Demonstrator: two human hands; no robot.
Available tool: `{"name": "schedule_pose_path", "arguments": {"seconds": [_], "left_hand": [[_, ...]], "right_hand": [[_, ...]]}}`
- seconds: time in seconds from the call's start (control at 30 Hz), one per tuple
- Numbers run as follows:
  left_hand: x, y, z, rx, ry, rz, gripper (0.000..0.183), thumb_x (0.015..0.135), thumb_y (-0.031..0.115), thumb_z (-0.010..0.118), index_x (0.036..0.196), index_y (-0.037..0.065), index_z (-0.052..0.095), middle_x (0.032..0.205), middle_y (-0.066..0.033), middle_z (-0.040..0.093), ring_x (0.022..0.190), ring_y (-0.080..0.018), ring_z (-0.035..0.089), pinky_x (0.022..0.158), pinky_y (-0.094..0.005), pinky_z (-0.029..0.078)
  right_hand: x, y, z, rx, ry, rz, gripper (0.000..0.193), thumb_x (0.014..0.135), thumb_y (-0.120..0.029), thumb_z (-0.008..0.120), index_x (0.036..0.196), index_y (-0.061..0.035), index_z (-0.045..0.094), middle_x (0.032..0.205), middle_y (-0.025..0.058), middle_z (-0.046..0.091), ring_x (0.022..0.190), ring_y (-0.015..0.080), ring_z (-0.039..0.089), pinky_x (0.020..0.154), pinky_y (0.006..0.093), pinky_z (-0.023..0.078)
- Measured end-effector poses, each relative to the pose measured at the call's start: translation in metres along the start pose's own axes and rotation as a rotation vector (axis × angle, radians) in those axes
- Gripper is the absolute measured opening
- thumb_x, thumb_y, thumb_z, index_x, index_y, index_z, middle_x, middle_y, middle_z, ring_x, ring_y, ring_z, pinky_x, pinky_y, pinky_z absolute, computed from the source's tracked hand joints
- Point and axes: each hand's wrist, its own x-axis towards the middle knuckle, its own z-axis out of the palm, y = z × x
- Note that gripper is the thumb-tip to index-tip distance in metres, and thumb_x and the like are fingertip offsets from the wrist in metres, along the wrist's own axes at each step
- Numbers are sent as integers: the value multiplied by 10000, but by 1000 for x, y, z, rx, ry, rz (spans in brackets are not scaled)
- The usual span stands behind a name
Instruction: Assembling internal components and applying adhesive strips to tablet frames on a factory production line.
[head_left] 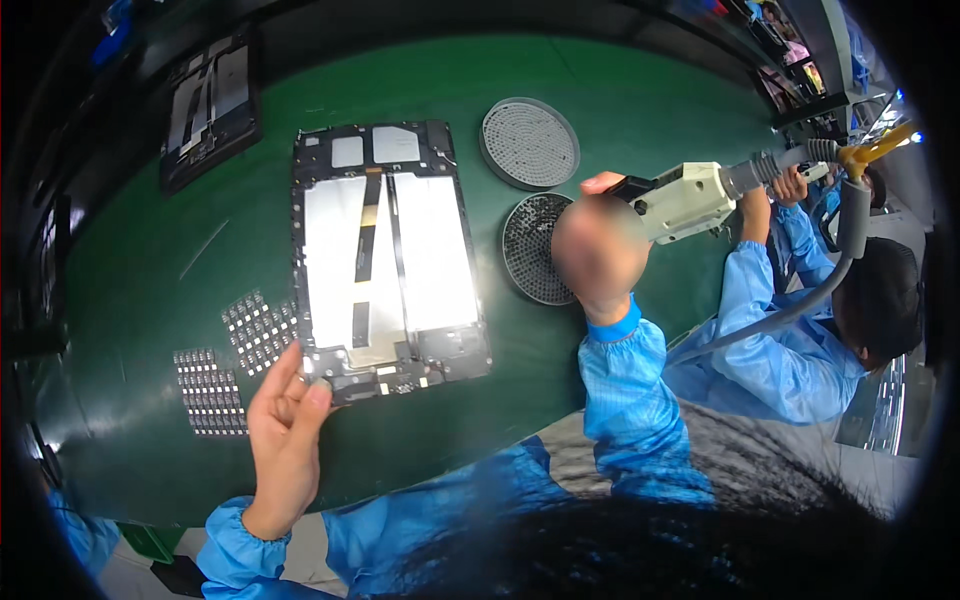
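Note:
A tablet with its back off [440, 250] lies on the green table, showing two silver battery cells and a dark ribbon cable between them. My left hand [285, 440] pinches its near left corner between thumb and fingers. Off to the right, my right hand [605, 255] is wrapped round a cream-coloured electric screwdriver [690, 203]. That hand is partly blurred and hides the tool's tip. It is over the right side of a round grey tray [525, 255] holding small dark pieces. Behind it sits another round tray [530, 145] with a grid of holes.
Two groups of small black-and-white pieces [210, 395] lie left of the tablet. Another opened tablet [240, 75] rests at the far left. A grey hose [800, 310] hangs at the right, near a co-worker's blue sleeve [770, 350].

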Motion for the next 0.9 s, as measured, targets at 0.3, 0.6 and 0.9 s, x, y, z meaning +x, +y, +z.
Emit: {"name": "schedule_pose_path", "arguments": {"seconds": [0.3, 0.6, 0.9], "left_hand": [[-27, -10, 7, 402, -36, 84, 628, 895, -34, 634, 1431, -85, 309, 1259, -131, 507, 1016, -184, 630, 777, -246, 537], [4, 60, -16, 1424, 182, 890, 469, 788, 191, 766, 1195, 26, 603, 1092, -146, 540, 900, -278, 570, 767, -367, 489], [33, 79, -35, 1464, 141, 727, 479, 683, 227, 853, 1056, 76, 593, 1034, -74, 612, 1048, -261, 560, 961, -367, 394]], "right_hand": [[0, 2, 13, 37, -9, 47, 245, 814, 15, 612, 1025, -23, 493, 666, 26, 450, 442, 95, 381, 388, 250, 296], [8, -16, 20, 127, -9, -62, 292, 835, -24, 626, 1104, -20, 512, 659, 7, 422, 446, 77, 340, 407, 235, 278], [-4, -28, 78, 378, -178, -18, 297, 855, -27, 591, 1136, -56, 498, 573, 5, 398, 419, 104, 376, 367, 262, 291]]}}
